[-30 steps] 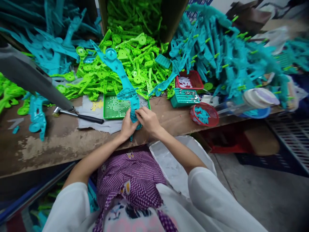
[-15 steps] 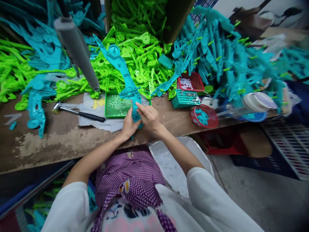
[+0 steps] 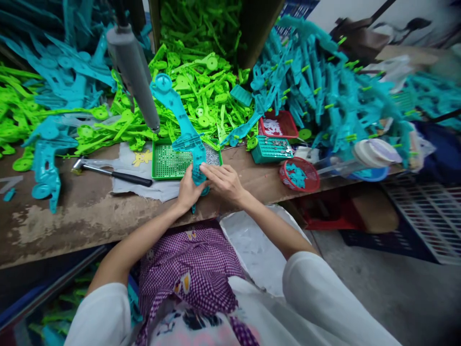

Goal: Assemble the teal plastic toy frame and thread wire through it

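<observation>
A long teal plastic part [image 3: 180, 115] with a round end lies slanted over the green mesh tray [image 3: 166, 162], its lower end at the bench's front edge. My left hand [image 3: 188, 188] grips that lower end from the left, fingers curled on it. My right hand [image 3: 224, 180] rests on the same end from the right, fingertips pressed together on the plastic. What the fingertips pinch, if anything, is too small to make out. The tray holds many tiny metal pieces.
A grey hanging tool [image 3: 134, 77] dangles above the tray's left. A hammer [image 3: 111, 174] lies on a white cloth. Heaps of green parts [image 3: 201, 91] and teal parts [image 3: 324, 91] fill the back. Small baskets: teal [image 3: 272, 148], red [image 3: 298, 174], red tray [image 3: 278, 126].
The grey hanging tool swung from the far left toward the tray. My right hand's fingers lowered back onto the teal part. The part stays in place.
</observation>
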{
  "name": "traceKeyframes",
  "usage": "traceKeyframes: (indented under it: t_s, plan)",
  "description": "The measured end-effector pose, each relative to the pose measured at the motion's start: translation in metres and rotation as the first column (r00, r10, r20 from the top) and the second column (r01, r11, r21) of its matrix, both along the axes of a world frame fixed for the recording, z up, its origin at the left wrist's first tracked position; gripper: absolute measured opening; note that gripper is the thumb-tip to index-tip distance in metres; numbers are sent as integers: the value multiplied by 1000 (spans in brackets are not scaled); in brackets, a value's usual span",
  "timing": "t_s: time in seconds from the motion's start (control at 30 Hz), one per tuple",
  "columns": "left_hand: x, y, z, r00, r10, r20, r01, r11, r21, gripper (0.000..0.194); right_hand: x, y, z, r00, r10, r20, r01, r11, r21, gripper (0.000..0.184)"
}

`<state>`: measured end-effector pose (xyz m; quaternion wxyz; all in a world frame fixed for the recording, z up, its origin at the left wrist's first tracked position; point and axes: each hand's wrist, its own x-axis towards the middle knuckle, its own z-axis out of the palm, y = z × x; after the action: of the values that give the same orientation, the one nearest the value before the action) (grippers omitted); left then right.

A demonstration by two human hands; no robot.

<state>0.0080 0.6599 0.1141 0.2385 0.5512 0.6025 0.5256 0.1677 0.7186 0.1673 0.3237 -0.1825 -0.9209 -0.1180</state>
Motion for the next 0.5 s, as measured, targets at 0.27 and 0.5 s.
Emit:
traceKeyframes:
  t_s: [0.27,0.5]
  plan:
    - [-2,0,7,1000,10,0,-10,998,-64,79,101,108,27,619,-775,-126,645,593,-483,22]
    - [-1,0,5,1000,21,20,-20,997,-76,81,121,137,26,475,-837,270,826,318,-466,23]
